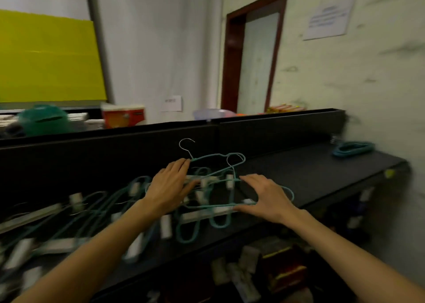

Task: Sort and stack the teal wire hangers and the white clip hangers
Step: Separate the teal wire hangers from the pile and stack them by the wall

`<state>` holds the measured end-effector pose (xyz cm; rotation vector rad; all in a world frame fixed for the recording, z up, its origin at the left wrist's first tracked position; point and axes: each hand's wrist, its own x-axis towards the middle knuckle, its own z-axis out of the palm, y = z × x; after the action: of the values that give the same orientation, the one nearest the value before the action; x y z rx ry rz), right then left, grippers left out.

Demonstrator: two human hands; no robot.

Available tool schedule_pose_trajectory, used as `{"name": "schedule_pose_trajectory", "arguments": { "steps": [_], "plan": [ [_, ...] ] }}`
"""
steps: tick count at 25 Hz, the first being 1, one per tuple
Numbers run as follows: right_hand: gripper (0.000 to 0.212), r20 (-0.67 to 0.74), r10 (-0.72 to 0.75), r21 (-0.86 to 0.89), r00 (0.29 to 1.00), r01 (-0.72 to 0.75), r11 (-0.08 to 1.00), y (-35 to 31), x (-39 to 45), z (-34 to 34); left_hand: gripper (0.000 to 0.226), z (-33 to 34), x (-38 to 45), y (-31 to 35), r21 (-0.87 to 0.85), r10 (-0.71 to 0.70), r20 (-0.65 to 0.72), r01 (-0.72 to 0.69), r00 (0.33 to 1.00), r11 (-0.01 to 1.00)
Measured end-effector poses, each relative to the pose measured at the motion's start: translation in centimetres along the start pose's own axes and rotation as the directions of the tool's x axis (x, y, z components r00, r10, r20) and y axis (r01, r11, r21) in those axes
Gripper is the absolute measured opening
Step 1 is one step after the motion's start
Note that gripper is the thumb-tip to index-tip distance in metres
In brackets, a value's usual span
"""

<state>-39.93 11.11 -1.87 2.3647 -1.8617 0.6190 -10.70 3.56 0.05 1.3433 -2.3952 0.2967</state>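
Observation:
A loose tangle of teal wire hangers [184, 231] and white clip hangers [204, 214] covers the left and middle of the black desk top [310, 176]. My left hand [171, 185] pinches the neck of one teal wire hanger [218, 156], which stands tilted up with its metal hook above the pile. My right hand [264, 199] is spread over another teal hanger [289, 191], fingertips at its top and thumb on its lower bar. A neat stack of teal hangers [354, 149] lies at the desk's far right corner. The view is motion-blurred.
A black partition [276, 128] runs along the back of the desk. Beyond it are a green basket [43, 120], a red-and-white box [124, 116] and a yellow board [48, 59]. More white clips [243, 270] lie on the shelf under the desk. The wall is close on the right.

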Motion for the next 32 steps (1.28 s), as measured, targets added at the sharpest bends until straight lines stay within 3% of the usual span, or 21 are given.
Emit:
{"name": "schedule_pose_trajectory", "arguments": {
  "steps": [6, 12, 18, 25, 32],
  "plan": [
    [0.094, -0.085, 0.318, 0.093, 0.944, -0.310, 0.946, 22.0, -9.1, -7.1, 0.075, 6.6, 12.9, 22.1, -0.105, 0.142, -0.014, -0.143, 0.990, 0.984],
    [0.098, -0.099, 0.508, 0.089, 0.856, -0.501, 0.861, 39.0, -13.6, -11.1, 0.076, 11.7, 25.2, 37.1, -0.231, 0.219, 0.013, -0.211, 0.976, 0.950],
    [0.103, -0.139, 0.492, -0.024, 0.859, -0.499, 0.866, 54.5, -12.0, -13.5, 0.068, 18.7, 39.5, 48.7, -0.303, 0.268, -0.007, -0.257, 0.963, 0.917],
    [0.091, -0.150, 0.496, -0.068, 0.855, -0.509, 0.858, 70.3, -9.8, -19.6, 0.061, 25.9, 51.9, 56.7, -0.312, 0.194, 0.090, -0.157, 0.977, 0.937],
    [0.096, 0.007, 0.282, -0.061, 0.959, -0.281, 0.958, 81.8, -2.9, -19.9, 0.067, 30.8, 56.5, 61.6, -0.198, 0.133, 0.145, -0.103, 0.980, 0.975]
  ]
}}
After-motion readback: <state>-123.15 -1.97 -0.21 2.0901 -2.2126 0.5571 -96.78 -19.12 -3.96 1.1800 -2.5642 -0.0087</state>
